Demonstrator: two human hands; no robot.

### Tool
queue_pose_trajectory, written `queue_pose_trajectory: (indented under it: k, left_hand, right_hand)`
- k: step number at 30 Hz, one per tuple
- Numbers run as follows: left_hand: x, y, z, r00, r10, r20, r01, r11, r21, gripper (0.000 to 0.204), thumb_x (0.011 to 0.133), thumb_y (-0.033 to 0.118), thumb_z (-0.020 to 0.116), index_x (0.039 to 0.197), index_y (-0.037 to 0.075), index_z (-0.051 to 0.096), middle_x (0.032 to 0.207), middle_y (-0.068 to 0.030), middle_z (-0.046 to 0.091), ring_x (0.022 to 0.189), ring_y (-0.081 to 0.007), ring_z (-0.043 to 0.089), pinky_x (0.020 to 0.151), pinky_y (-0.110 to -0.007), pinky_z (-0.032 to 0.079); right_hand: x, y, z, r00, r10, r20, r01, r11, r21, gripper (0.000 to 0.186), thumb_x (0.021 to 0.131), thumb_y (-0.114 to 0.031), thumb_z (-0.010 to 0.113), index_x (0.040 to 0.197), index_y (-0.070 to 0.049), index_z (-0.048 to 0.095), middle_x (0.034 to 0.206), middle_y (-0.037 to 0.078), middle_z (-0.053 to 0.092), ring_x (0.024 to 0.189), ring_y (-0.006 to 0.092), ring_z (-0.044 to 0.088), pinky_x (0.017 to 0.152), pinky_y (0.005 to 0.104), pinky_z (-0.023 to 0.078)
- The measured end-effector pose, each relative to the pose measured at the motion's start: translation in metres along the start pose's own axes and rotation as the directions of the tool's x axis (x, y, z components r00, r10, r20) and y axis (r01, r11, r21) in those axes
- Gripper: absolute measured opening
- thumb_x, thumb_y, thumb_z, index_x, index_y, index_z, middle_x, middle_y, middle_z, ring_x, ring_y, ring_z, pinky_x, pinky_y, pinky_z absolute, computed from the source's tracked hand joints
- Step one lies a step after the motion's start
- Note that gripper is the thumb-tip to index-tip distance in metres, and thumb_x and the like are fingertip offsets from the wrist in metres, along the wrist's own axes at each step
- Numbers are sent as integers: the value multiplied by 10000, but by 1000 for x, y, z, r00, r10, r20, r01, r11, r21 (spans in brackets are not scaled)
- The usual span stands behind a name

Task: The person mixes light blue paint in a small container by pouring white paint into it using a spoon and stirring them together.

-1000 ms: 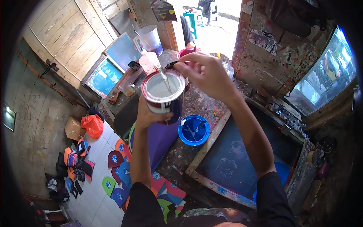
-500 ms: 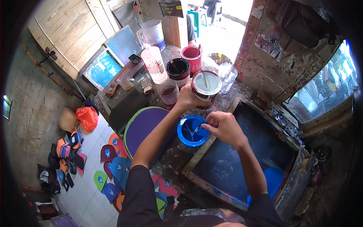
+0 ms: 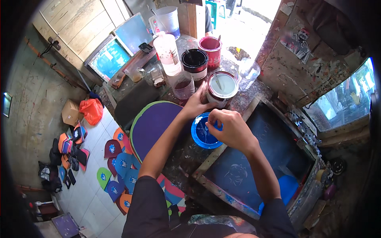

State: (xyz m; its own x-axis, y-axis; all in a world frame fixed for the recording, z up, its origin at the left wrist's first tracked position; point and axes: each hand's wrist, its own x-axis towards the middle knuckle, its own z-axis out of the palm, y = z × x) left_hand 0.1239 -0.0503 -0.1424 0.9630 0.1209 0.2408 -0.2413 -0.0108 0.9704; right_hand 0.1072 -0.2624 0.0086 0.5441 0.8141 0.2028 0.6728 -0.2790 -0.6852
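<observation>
Paint can (image 3: 219, 101) sat just beyond blue tub (image 3: 201, 144), left hand (image 3: 196, 105) wrapped round its side; right hand (image 3: 232, 129) half-curled over tub, any hold hidden. Steady bracing, low fingers were judged best against drips.

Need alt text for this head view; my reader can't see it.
A person's left hand is against a whitish-filled can; their right hand is over a round blue container. A framed printing screen lies at right.
</observation>
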Motion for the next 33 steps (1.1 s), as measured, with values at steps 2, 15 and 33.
queue_pose_trajectory:
  k: [2,15,33]
  left_hand:
    - [-27,8,-17,988,-154,7,154,982,-106,793,1025,149,626,1660,-44,193,1666,-230,385,1543,-274,385,1280,-386,292]
    - [-158,35,49,978,41,-205,29,944,328,1350,539,326,1055,1605,8,290,1518,-211,524,1415,-355,533,1175,-470,444]
    - [-154,22,57,966,40,-256,58,929,365,1263,528,237,1060,1558,55,352,1450,-160,591,1329,-333,605,1113,-455,509]
  right_hand:
    - [-1,6,0,994,-101,49,100,995,24,187,915,-153,774,1045,-18,763,984,133,735,867,277,718,817,401,586]
    - [10,12,-19,950,-147,274,185,976,-118,160,976,-126,700,1063,-13,772,951,148,716,908,314,718,832,423,579]
    - [0,13,-15,995,-94,25,93,995,33,126,957,-81,743,1026,20,775,874,145,676,779,298,695,719,395,557]
